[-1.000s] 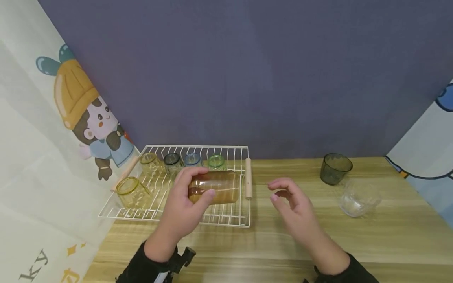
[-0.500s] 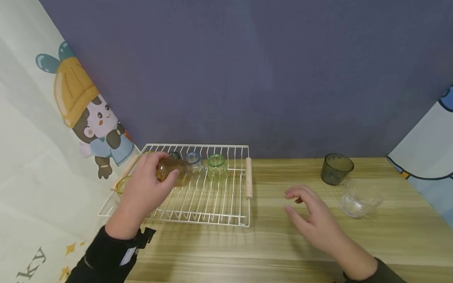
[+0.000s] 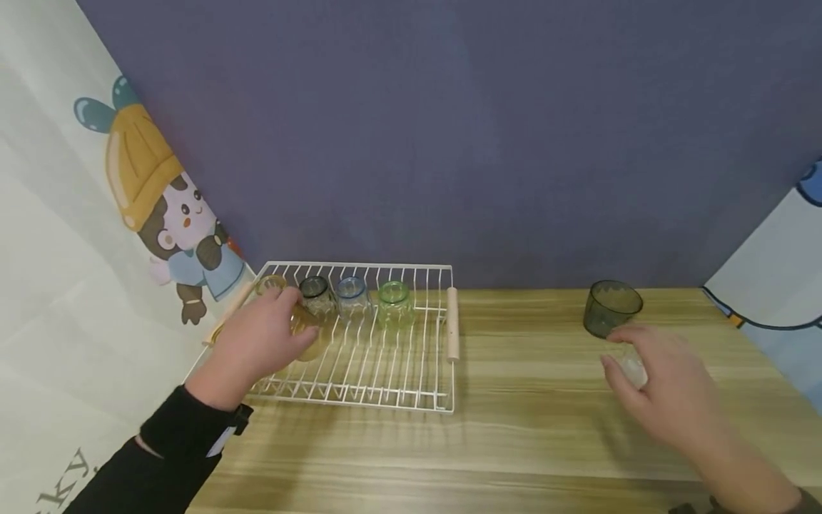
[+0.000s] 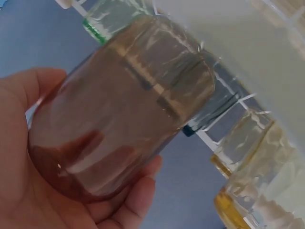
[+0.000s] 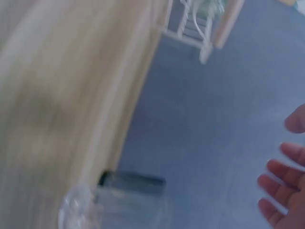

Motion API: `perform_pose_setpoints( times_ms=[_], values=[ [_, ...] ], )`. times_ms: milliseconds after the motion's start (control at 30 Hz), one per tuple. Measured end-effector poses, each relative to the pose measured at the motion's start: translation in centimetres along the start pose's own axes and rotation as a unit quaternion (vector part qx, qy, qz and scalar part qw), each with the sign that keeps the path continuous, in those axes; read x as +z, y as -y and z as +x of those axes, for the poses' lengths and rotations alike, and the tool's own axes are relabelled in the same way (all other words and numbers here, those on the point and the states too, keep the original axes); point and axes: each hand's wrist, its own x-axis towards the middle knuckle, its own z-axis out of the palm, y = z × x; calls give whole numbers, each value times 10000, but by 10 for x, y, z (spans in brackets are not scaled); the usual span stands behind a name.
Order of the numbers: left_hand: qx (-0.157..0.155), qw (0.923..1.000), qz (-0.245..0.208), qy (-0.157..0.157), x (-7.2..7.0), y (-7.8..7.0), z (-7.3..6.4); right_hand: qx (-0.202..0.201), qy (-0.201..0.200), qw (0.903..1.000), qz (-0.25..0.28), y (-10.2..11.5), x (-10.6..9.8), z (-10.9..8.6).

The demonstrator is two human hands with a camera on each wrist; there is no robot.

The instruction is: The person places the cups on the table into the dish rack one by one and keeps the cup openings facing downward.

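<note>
My left hand (image 3: 257, 335) grips an amber drinking glass (image 4: 119, 114) over the left part of a white wire dish rack (image 3: 366, 405). Thumb and fingers wrap the tinted end in the left wrist view. Upside-down glasses line the rack's back: a yellow one (image 3: 271, 283), a dark grey one (image 3: 317, 296), a blue one (image 3: 354, 298) and a green one (image 3: 394, 303). Another yellow glass (image 4: 233, 210) is mostly hidden behind my left hand in the head view. My right hand (image 3: 674, 385), fingers spread and bent, overlaps a clear glass (image 3: 634, 371); the right wrist view shows them apart.
A smoky dark glass (image 3: 611, 310) stands just behind the clear one on the wooden table (image 3: 514, 428). The rack has a wooden handle (image 3: 452, 325) on its right side. A dark blue panel (image 3: 411, 143) closes off the back, and a printed white sheet (image 3: 58, 250) the left.
My left hand has carried the amber glass leftward over the rack, where the glass now tilts downward. My right hand has moved right, from bare table to the clear glass.
</note>
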Motion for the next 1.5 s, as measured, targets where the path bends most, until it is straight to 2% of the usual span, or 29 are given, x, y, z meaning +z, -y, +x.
perform_pose_setpoints(
  times_ms=[67,133,200,367,600,833,1100,1367,1500],
  values=[
    [62,9998,130,154,2,2,1,37,-177,9994,-310,-11,-7,1],
    [167,9992,291,205,5,4,1,154,-192,9980,-577,-21,-13,1],
    [254,9986,414,202,8,6,1,414,-2,9955,-857,-29,-19,1],
    [409,9974,591,81,12,10,2,1140,850,9813,-1293,-44,-27,-4],
    [633,9962,596,20,17,13,5,1242,1350,9665,-1796,-59,-18,-15],
    [666,9959,606,61,22,15,7,1378,1917,9615,-1410,-69,-6,-20],
    [567,9973,383,280,24,17,6,1494,2336,9488,-1512,-76,4,-21],
    [572,9973,365,283,28,19,8,1502,2237,9499,-1582,-83,11,-25],
    [514,9973,375,377,30,19,8,1455,2332,9489,-1553,-85,13,-24]
  ],
)
